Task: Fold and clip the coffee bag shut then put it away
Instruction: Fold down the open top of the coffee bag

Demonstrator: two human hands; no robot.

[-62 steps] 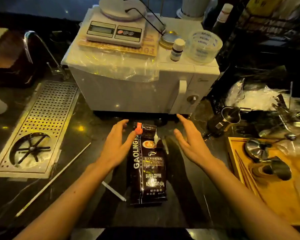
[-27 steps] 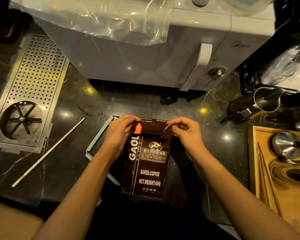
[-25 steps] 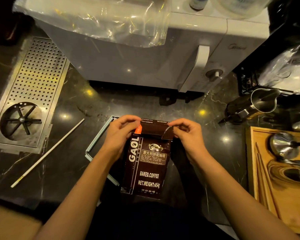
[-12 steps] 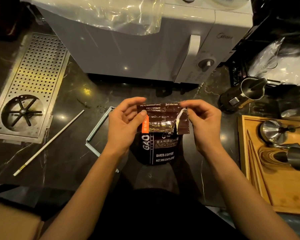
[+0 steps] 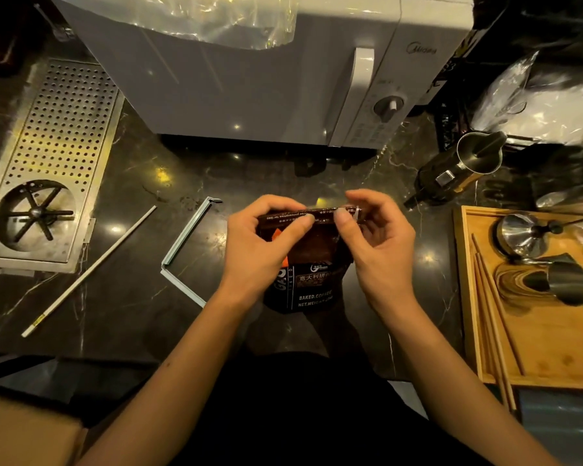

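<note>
A dark brown coffee bag (image 5: 312, 287) with white lettering stands upright on the black marble counter in the middle of the head view. Its top flap is pinched flat and bent toward me. My left hand (image 5: 261, 245) grips the flap's left end between thumb and fingers. The right end of the same flap is pinched by my right hand (image 5: 376, 242). A pale blue sealing clip (image 5: 186, 248), hinged open in an L shape, lies on the counter just left of my left hand, untouched.
A white microwave (image 5: 266, 79) stands right behind the bag. A perforated steel drip tray (image 5: 58, 149) lies at the left, with a thin white rod (image 5: 88, 272) beside it. A wooden tray (image 5: 549, 348) with steel cups sits at the right, a milk jug (image 5: 465, 164) behind it.
The bag went from lying flat to standing upright in both hands. Over the last half second the top flap was pressed flatter and narrower, and the hands drew closer together along it.
</note>
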